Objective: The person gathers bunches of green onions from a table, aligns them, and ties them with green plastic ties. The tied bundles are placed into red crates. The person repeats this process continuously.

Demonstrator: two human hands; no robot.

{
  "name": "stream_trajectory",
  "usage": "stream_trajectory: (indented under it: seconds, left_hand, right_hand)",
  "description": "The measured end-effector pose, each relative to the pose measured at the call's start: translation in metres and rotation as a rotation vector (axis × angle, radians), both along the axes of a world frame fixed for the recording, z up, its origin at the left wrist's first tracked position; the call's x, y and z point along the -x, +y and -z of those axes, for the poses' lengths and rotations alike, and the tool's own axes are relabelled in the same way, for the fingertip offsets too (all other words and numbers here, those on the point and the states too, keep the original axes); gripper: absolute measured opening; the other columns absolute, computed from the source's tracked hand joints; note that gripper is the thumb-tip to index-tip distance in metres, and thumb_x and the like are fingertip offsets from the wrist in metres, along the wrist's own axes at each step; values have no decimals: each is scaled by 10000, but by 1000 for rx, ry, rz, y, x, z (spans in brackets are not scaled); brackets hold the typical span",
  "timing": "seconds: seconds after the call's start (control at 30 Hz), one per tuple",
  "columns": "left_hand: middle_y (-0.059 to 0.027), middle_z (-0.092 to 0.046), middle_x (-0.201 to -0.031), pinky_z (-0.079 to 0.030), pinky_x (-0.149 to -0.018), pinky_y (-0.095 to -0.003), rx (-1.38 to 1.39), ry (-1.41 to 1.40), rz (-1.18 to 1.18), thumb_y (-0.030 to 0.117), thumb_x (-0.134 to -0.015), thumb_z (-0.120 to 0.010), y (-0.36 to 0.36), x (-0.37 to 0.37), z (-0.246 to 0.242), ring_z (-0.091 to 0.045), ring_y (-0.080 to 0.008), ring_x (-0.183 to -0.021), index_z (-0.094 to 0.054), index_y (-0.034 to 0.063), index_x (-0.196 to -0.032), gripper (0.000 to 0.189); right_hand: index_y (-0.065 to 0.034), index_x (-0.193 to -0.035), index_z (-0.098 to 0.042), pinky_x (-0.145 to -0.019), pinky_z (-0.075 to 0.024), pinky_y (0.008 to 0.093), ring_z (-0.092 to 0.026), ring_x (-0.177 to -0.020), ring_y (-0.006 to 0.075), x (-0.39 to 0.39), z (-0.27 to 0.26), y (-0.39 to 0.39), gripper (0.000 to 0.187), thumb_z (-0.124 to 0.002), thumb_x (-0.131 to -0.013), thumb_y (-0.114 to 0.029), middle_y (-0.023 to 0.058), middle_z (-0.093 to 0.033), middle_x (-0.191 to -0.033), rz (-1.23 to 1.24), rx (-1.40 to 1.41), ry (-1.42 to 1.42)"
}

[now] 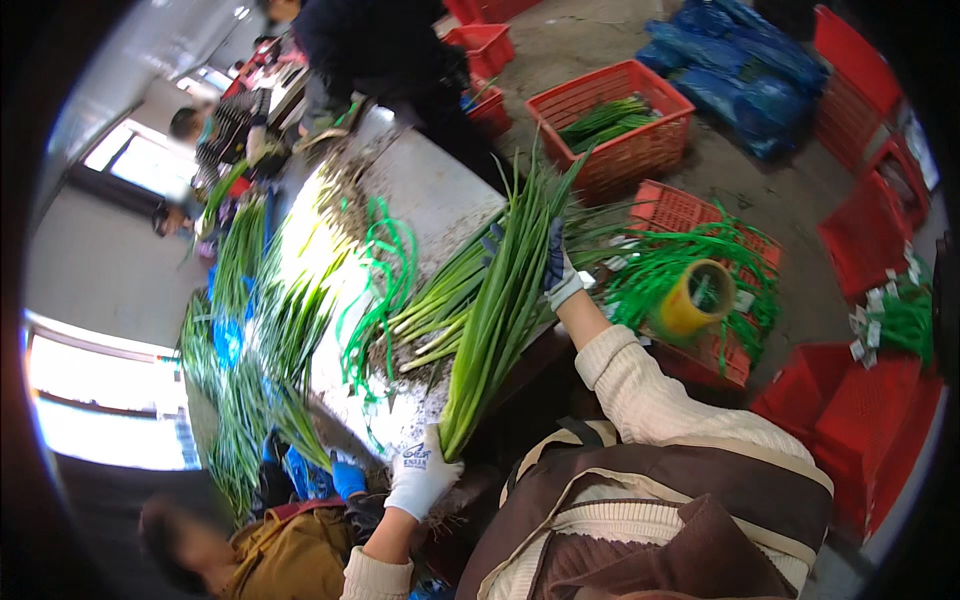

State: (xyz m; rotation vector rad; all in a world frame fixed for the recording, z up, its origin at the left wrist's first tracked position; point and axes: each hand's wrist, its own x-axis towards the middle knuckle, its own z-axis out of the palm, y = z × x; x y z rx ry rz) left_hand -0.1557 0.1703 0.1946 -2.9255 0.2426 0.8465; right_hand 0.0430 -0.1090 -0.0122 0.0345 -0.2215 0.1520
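Observation:
My left hand, in a white glove, grips a bunch of green onions near the root end, where roots hang below. My right hand, in a glove with dark fingers, is around the leaves of that bunch; its fingertips show on the far side and the leaves hide its palm. Beside the bunch, more green onions lie on the soil-strewn table. Green ties are spread between them and a long row of green onions.
At right, green tags or ties and a yellow tube rest on a red crate. Behind stand a red basket with onions and blue plastic bags. A co-worker with blue gloves is close at lower left; others stand beyond.

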Motion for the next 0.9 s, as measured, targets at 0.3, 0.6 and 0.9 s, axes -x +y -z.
stream_trajectory:
  seconds: [0.3, 0.6, 0.9]
  left_hand:
    - [-120, -635, -899, -390, -984, -476, 118, -791, 749, 137, -675, -738, -140, -84, -14, -599, -315, -930, -533, 97, -1071, 447]
    - [-136, -626, -840, -482, -708, -433, 948, -352, 1102, 93, -686, -696, -401, -23, 76, -614, -330, -799, -568, 101, -950, 293]
    - [-156, -636, -1026, -509, -809, -329, 1317, 344, 776, 155, -690, -788, -417, -58, 139, -634, -245, -926, -517, 29, -1176, 571]
  right_hand:
    - [-120, -1315, -480, -1049, -360, 494, -570, -1065, 247, 173, -76, -261, 491, -542, -924, -411, 35, -638, -1044, 824, 337, -287]
    - [-33, -1175, -566, -1055, -375, 499, -602, -1069, 316, 539, -191, -322, 304, -452, -975, -231, 162, -643, -1133, 1472, 851, -6]
    - [26, -1148, -597, -914, -489, 338, -635, -1000, 210, 420, -313, -272, 294, -553, -935, -171, 125, -646, -1127, 1946, 2110, 357]
